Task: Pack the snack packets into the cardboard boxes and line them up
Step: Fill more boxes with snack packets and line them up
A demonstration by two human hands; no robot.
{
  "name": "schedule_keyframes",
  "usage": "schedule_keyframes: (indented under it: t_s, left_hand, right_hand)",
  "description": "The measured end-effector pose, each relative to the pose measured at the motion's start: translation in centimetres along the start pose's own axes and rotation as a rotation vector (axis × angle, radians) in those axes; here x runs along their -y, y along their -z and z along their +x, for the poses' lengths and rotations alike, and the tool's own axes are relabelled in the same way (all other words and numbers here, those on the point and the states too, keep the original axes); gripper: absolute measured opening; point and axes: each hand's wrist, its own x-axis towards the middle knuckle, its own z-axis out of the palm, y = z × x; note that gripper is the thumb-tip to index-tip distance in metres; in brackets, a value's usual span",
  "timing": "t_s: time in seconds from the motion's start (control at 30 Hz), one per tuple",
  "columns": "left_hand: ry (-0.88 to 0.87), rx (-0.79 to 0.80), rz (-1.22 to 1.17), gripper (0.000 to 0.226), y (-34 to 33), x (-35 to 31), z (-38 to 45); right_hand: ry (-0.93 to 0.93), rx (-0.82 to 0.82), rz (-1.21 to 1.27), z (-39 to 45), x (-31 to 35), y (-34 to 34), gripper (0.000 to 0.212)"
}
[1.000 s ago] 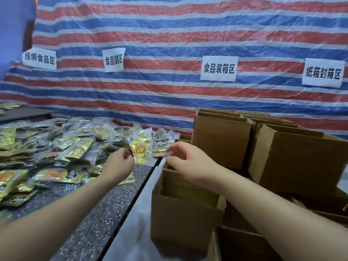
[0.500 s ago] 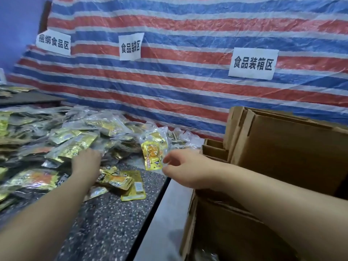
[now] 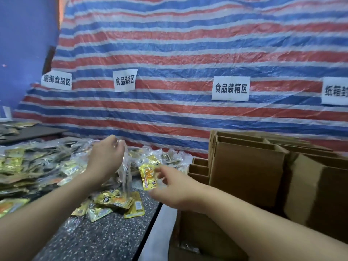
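On the far left of the speckled worktop (image 3: 105, 240) the snack packets (image 3: 37, 164) lie heaped, reaching back to the striped tarp (image 3: 188, 53) with its paper labels. My left hand (image 3: 105, 161), which half a second ago was down in the heap, is now raised above it, fingers curled round the top of a clear plastic bag (image 3: 125, 176) that hangs down toward the loose yellow packets (image 3: 116, 202) at the worktop's front. To its right my right hand (image 3: 175, 189) has moved in on the yellow packet (image 3: 149, 175) it was only near before; its fingers now touch that packet's right edge, but blur hides whether they are clamped on it. Below them the worktop's dark right edge drops to a pale strip (image 3: 160, 227), open between worktop and boxes. Right of the strip stand the cardboard boxes (image 3: 246, 172), tops open, packed close; the nearest box (image 3: 199, 238) sits under my right forearm.
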Motion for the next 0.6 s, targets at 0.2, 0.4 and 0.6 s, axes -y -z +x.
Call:
schedule_keyframes:
  t_s: [0.2,0.4,0.6]
  left_hand:
    - [-0.019,0.184,-0.426,0.024,5.5,-13.5,-5.5]
    - [0.229,0.391,-0.856,0.027,6.7,-22.4,-10.1]
    - [0.483,0.673,-1.085,0.038,5.0,-27.9,-13.5]
  right_hand:
    - [0.047,0.001,0.21,-7.8,0.6,3.1,0.127]
    - [0.15,-0.243,0.302,-14.7,-0.2,5.6,0.136]
    - [0.152,-0.42,0.308,-21.1,-2.0,6.9,0.111]
